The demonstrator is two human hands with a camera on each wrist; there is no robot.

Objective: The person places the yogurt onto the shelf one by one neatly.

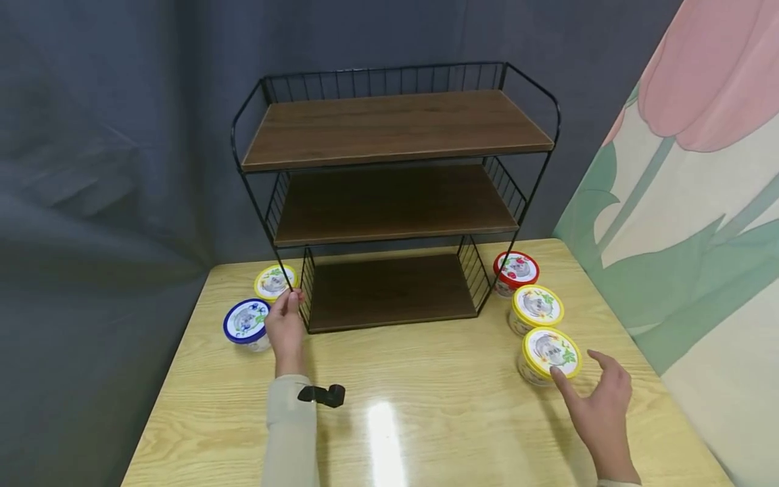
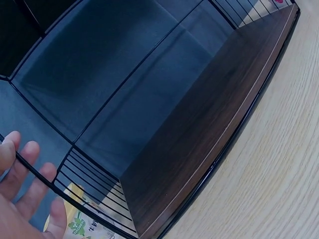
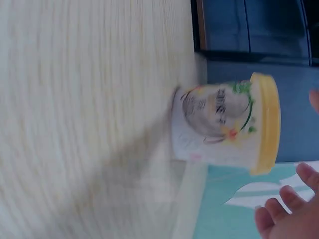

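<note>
A three-tier shelf rack (image 1: 395, 128) with dark wood boards and a black wire frame stands on the table. My left hand (image 1: 286, 331) pinches its front left post low down, with the thumb on one side and fingers on the other in the left wrist view. Over on the right, my right hand (image 1: 599, 406) is spread, thumb apart from the fingers, beside the nearest yellow-lidded tub (image 1: 552, 355). That same tub (image 3: 219, 127) stands upright in the right wrist view, with a visible gap between it and the fingers (image 3: 291, 199).
Behind the nearest tub are another yellow-lidded tub (image 1: 537, 308) and a red-lidded tub (image 1: 516, 270). Left of the rack stand a blue-lidded tub (image 1: 246, 321) and a yellow-lidded tub (image 1: 274, 281). Dark cloth (image 1: 122, 169) hangs behind, and a tulip-patterned curtain (image 1: 700, 237) borders the right.
</note>
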